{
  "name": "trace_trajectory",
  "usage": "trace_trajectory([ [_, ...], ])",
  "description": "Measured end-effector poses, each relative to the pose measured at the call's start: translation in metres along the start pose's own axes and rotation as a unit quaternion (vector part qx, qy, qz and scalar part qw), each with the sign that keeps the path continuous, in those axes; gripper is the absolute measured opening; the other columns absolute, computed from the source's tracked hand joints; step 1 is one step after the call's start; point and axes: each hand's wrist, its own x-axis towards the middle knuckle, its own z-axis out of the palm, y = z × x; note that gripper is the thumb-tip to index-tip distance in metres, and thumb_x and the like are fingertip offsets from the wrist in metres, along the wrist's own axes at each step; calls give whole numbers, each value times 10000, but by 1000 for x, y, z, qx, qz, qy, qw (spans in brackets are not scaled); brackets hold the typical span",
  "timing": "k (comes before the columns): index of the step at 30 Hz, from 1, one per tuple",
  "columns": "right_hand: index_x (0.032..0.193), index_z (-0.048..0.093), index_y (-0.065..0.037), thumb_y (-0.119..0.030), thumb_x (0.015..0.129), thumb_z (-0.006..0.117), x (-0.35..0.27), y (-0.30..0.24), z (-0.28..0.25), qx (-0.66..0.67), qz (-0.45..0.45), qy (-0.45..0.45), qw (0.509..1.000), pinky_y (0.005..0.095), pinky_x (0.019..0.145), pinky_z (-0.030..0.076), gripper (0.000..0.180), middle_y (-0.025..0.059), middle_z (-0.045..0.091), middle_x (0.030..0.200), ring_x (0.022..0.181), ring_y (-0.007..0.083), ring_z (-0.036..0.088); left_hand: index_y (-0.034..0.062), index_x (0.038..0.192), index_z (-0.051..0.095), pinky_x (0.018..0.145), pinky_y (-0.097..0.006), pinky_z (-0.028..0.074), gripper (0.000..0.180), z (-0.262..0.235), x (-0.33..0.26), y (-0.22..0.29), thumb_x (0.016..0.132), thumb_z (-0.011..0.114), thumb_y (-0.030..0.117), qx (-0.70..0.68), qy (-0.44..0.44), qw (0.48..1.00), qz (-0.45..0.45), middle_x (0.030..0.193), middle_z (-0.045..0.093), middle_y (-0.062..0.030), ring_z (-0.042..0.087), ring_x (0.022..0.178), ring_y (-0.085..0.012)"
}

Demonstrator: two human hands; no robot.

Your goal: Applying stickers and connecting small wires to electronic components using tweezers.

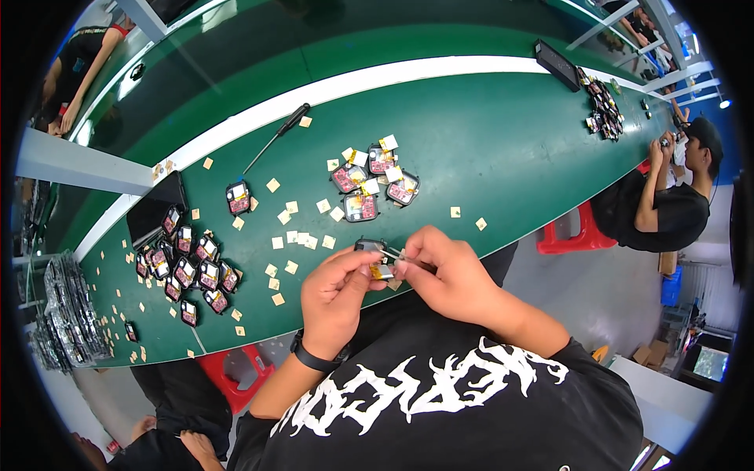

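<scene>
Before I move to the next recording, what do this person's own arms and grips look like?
The left grip and right grip are gloveless. A black wristband is worn on the left. Short black sleeves leave the forearms uncovered.

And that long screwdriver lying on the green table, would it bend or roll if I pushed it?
The screwdriver probably wouldn't bend: its thin shaft looks like straight metal. It might roll a little, since its black handle looks rounded. It would likely swing too, being so long and narrow.
</scene>
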Motion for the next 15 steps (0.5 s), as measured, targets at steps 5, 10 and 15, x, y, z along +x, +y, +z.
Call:
trace_trajectory([
  [5,1084,555,-10,-72,949,706,4,-10,-8,113,18,-12,993,261,535,433,212,50,662,710,594,74,570,-42,1476,439,883,-301,590,463,5,5,7,1020,521,-53,-84,12,996,-33,1273,615,-145,669,1041,-166],
  [10,1050,640,5,-68,933,731,10,-7,3,64,-39,-7,997,226,559,432,165,20,633,736,637,40,561,-39,1457,461,878,-295,580,448,6,3,0,1015,538,-46,-64,3,998,-20,1266,622,-142,660,1051,-161],
  [15,1095,619,1,-50,939,718,12,1,3,163,61,-20,984,228,548,416,191,-10,613,725,624,26,532,-25,1425,491,827,-281,564,416,7,2,0,1013,554,-31,-29,10,999,-23,1268,627,-134,647,1042,-145],
])
